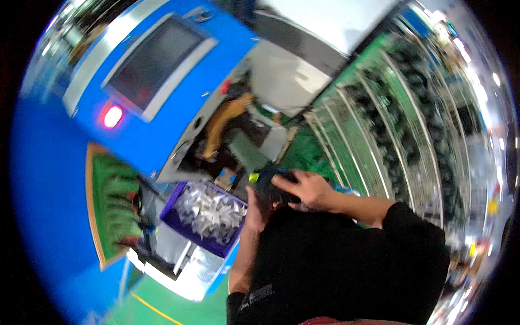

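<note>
Close in front of my body, both hands are closed around a dark, rounded piece [266,184] with a bright yellow-green patch [253,177] beside its upper left edge. Motion blur hides its exact kind. My left hand [255,210] grips its near left side, thumb pointing up. From the right, my right hand [310,190] reaches over it, with the fingers pressed on its top and side. Just left of my left forearm stands a purple crate [176,226] full of crumpled whitish-grey pieces [211,212].
A blue machine with a dark screen [157,62] and a lit red lamp [112,116] rises at the left. Its working area holds a curved orange-brown part [225,122]. At the right, a wire rack [374,143] carries rows of dark items. A green board [111,200] stands left of the crate.
</note>
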Motion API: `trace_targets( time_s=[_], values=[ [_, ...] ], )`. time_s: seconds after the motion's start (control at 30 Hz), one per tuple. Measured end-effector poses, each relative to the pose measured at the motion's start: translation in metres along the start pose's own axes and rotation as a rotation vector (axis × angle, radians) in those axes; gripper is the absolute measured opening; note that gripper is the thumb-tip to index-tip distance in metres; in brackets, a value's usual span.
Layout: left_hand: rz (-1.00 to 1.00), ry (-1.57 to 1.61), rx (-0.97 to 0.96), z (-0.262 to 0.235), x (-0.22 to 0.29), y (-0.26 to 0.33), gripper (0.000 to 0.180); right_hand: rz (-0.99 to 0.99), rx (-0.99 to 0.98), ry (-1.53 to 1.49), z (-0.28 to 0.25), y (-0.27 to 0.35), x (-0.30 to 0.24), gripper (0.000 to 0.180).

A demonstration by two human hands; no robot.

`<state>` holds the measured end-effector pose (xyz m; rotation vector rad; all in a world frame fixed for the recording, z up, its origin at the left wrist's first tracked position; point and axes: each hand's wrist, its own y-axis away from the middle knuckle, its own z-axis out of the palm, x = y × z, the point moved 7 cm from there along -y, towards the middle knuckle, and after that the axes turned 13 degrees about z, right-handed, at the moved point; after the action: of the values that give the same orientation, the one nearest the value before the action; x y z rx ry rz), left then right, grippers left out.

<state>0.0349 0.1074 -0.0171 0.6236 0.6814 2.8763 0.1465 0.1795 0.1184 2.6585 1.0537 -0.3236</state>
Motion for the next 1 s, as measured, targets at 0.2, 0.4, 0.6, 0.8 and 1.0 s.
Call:
trace_targets(
  time_s=[0.2, 0.4, 0.6, 0.8, 1.0],
  values=[
    [-0.162, -0.242, 0.044, -0.033, -0.029, 0.022, 0.06, 0.478, -0.378, -0.893, 0.059, -0.018, 0.079, 0.104],
    [-0.105, -0.328, 0.196, -0.039, -0.03, 0.043, 0.063, 0.416, -0.297, -1.804, 0.141, -0.086, 0.023, 0.1],
    [-0.003, -0.303, 0.112, -0.033, -0.022, 0.032, 0.064, 0.353, -0.161, -1.522, 0.068, -0.015, 0.153, 0.067],
    [0.045, -0.481, 0.074, 0.001, -0.051, -0.01, 0.072, 0.961, 0.233, -2.294, 0.169, 0.184, 0.306, 0.042],
    [-0.044, -0.829, 0.24, 0.075, -0.09, -0.033, 0.065, 0.68, 1.339, -3.139, 0.249, 0.396, 0.396, 0.051]
  ],
)
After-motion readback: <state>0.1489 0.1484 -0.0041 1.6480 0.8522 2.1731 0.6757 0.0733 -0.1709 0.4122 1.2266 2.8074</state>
